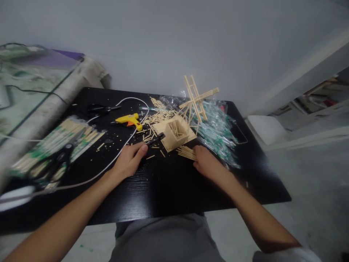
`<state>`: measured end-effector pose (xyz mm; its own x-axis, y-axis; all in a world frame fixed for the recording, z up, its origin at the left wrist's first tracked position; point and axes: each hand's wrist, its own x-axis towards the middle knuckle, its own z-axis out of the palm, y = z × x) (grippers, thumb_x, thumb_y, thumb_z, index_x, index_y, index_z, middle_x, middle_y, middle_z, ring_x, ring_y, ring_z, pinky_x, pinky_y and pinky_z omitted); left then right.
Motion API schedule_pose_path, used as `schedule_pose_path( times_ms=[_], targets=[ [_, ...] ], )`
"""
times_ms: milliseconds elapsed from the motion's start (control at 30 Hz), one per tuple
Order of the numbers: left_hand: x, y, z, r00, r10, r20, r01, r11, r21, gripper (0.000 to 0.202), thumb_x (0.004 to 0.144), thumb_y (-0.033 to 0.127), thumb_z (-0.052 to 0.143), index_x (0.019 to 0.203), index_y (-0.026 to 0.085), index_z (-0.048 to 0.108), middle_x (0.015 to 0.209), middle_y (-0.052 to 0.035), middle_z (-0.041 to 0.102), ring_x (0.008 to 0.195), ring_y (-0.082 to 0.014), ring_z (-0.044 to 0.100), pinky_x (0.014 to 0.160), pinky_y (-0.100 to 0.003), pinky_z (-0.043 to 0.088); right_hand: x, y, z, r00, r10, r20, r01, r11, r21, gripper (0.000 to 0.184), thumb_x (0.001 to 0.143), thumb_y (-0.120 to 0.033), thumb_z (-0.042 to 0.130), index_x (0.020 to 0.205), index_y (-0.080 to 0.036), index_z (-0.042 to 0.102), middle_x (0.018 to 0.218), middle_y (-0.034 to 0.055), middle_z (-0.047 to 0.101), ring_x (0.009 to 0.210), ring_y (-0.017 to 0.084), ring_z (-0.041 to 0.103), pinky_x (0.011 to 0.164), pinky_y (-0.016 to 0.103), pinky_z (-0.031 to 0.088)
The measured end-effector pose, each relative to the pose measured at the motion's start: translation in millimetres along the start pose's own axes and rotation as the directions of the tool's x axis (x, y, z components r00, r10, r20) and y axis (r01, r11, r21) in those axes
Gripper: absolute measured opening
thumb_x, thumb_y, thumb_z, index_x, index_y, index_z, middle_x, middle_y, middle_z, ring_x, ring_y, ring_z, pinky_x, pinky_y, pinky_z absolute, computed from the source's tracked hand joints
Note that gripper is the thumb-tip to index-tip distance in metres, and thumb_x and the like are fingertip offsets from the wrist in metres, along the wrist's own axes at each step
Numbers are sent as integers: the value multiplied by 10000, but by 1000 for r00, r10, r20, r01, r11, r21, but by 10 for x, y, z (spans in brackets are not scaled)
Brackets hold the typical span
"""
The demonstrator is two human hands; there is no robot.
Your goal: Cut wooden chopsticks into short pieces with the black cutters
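My left hand (pixel 129 159) is closed around a slim black tool (pixel 156 139); its kind is unclear, and its far end points at the wooden model. On the other side, my right hand (pixel 205 159) grips a bundle of thin wooden sticks (pixel 186 152) that fan out to the left, low over the table. Between the hands stands a square box of stacked sticks (pixel 177 134) on a flat wooden base (pixel 160 127), with loose sticks inside it. Behind it rises a cross-shaped stick frame (pixel 195 97), like windmill blades.
A yellow glue gun (pixel 129 120) with a white cord lies left of the model, near cut stick pieces (pixel 160 115). Black-handled scissors (pixel 58 160) rest on packed sticks (pixel 46 145). Green-and-clear plastic wrappers (pixel 218 127) cover the right of the black table (pixel 163 196).
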<state>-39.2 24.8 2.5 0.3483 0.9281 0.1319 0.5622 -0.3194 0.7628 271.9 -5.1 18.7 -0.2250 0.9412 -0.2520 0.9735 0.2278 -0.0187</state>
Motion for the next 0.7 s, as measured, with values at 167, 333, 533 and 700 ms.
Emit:
schedule_pose_path(
  times_ms=[167,333,533,700],
  targets=[
    [8,15,-7,1000,-2,9,2,1000,2,529,1025,551,323,676,200,511,563,41,469,531,-128,467,577,-283,323,-25,-91,88,999,18,-27,-20,996,-83,277,838,87,472,1025,-95,564,1018,182,631,971,307,606,857,379,451],
    [19,18,-22,1000,-5,9,5,1000,12,520,1023,541,320,676,201,507,565,41,481,527,-127,469,580,-283,328,-51,-96,142,991,117,-64,-120,992,-48,337,822,71,466,1087,-114,561,1086,170,603,965,298,613,781,354,449],
    [15,14,-1,1000,0,8,0,1000,2,519,1026,546,325,679,202,502,565,43,461,536,-128,460,582,-279,326,-155,106,6,930,126,-346,47,891,451,186,980,-154,473,1117,-205,588,929,81,662,797,254,638,727,354,482],
    [15,26,1,1000,3,12,-3,1000,3,528,1021,555,323,666,205,497,560,39,467,536,-133,456,584,-284,328,-76,55,-48,629,534,-564,369,434,822,279,942,-470,680,848,-236,563,618,-55,502,481,132,462,476,271,395]
  ],
)
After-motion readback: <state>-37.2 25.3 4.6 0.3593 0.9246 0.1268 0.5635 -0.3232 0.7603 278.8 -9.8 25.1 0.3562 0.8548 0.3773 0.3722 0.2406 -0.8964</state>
